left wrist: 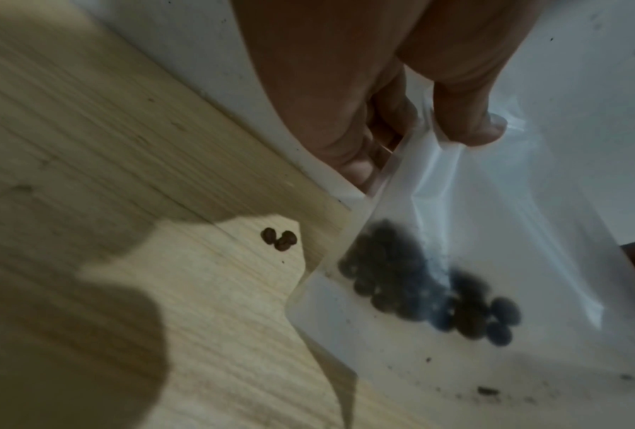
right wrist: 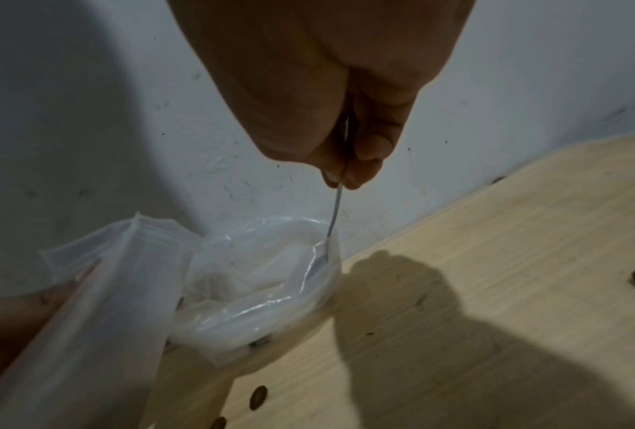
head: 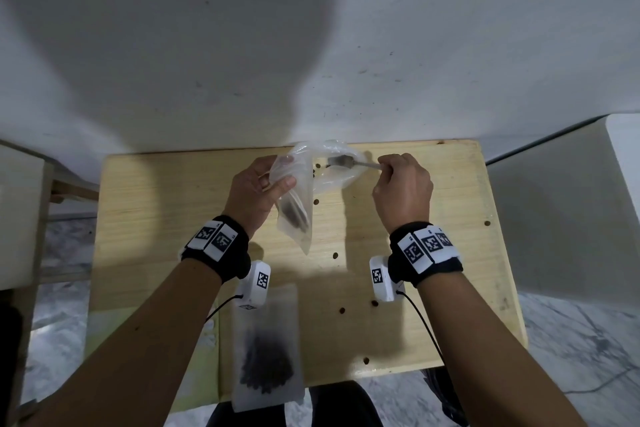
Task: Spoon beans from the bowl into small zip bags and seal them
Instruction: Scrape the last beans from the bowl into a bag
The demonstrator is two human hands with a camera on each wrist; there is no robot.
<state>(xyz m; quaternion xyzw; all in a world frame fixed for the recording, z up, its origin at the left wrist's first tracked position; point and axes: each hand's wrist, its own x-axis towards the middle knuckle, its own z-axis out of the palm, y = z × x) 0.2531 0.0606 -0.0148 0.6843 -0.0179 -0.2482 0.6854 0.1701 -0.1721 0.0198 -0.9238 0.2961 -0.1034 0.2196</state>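
My left hand (head: 277, 175) pinches the mouth of a small clear zip bag (head: 294, 208) between thumb and fingers and holds it tilted above the wooden table (head: 156, 218). A small heap of dark beans (left wrist: 418, 287) lies low in that zip bag (left wrist: 474, 232). My right hand (head: 384, 166) grips the handle of a metal spoon (head: 341, 161). The spoon's bowl is inside a crumpled clear plastic container (head: 332, 170) at the table's back edge. In the right wrist view the spoon (right wrist: 335, 212) dips into that container (right wrist: 257, 284).
A filled zip bag of beans (head: 266, 354) lies flat at the table's front edge. A few loose beans (left wrist: 280, 238) sit on the wood near the wall. Small dark holes (head: 335, 255) dot the tabletop. A white wall (head: 311, 45) rises directly behind the table.
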